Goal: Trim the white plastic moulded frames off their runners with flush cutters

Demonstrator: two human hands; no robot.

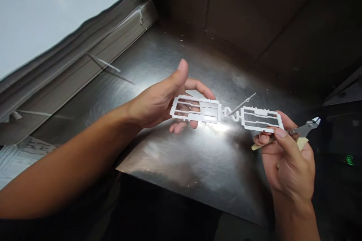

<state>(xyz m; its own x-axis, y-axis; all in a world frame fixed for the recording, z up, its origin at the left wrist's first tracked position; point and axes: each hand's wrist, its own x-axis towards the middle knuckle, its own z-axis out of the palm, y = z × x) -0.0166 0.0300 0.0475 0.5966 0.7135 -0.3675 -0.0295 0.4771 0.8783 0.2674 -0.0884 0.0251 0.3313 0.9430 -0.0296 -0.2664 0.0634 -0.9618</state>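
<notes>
Two white plastic rectangular frames, joined by curly runners [234, 116] with a thin stem sticking up, hang above a metal tabletop. My right hand [294, 162] pinches the outer end of the right frame [263, 112] between thumb and fingers. That same hand also holds side cutters [302, 130] with pale yellow handles, their jaws pointing off to the right. My left hand [166, 98] is open behind and beside the left frame [198, 99]. Its thumb is raised and its fingers are spread behind the bars; whether they touch the plastic, I cannot tell.
A thick stack of sheets with a white top [68, 11] fills the upper left, loose strap ends [109, 64] poking out. The metal tabletop [164, 158] carries small white scraps, and its front edge runs below my hands. Dark panels [240, 7] stand behind.
</notes>
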